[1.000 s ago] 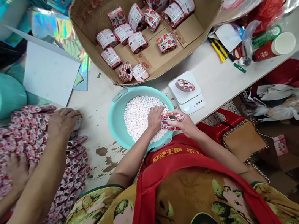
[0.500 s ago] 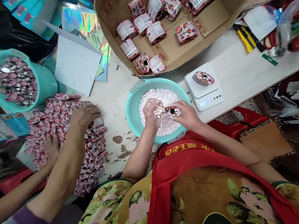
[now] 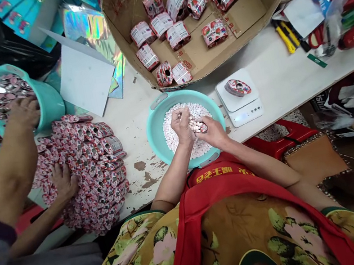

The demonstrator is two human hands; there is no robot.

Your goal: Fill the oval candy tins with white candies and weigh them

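Note:
Above the teal basin (image 3: 154,133) of small white-pink candies (image 3: 170,130), my left hand (image 3: 183,127) is closed round a handful of the same candies. My right hand (image 3: 212,132) grips a small printed container (image 3: 201,127) just to the right of it. Candies lie over the container's mouth, between the two hands, and cover its opening. On the white scale (image 3: 242,105), right of the basin, sits another printed container (image 3: 238,88).
An open cardboard box (image 3: 247,13) with several printed containers stands behind the basin. At left, another person's hands are at a teal bucket (image 3: 50,102) of lids and a large container pile (image 3: 86,180). Cutters (image 3: 285,38) lie at the right.
My left hand has tipped over the container, and candies now cover its dark opening. The other person's one hand has moved from the pile into the bucket. The view has shifted slightly.

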